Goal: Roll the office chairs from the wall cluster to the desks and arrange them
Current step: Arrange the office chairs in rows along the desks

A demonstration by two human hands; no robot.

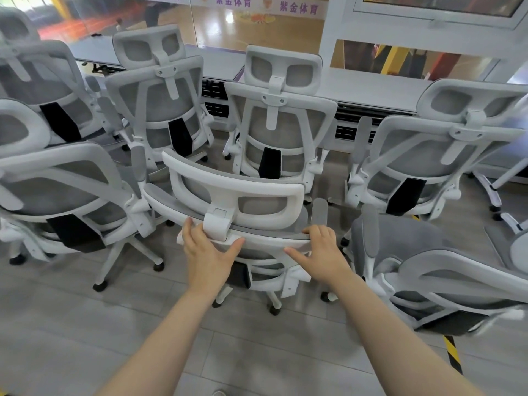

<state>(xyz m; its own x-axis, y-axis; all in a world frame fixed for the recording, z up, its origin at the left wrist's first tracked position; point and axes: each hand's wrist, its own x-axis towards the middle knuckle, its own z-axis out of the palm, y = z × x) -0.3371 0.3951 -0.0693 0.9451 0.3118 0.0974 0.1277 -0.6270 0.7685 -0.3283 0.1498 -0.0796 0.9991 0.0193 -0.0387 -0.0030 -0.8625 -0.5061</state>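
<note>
Office chair [237, 201] in white frame and grey mesh, seen from behind, right under both hands, at the near edge of the cluster. Left hand [207, 252] laid on the top rail of the backrest, fingers curled over its far edge next to the headrest bracket [218, 224], thumb stretched to the right along the near side of the rail. Right hand [321, 250] placed on the same rail, further right, fingers hooked over the far edge, thumb pointed left toward the other thumb. So held by the rail with both hands, thumbs apart with a bare piece of rail between them.

Just beyond the fingertips, headrest [234, 187] of the held chair, tilted. Beyond it, 2 more chairs facing the desks: one [278, 118] straight past the fingers, one [160, 95] past them to the left. Left of the left hand, another chair [65, 192] very close, nearly touching the held one at the armrest. Right of the right hand, a chair [423, 155] further off and a chair [428, 270] near, turned at an angle. Long white desks [371, 87] past all the chairs, along a glass wall [257, 21]. Under the arms, grey plank floor [85, 324]; yellow-black tape strip [453, 352] at the lower right.
</note>
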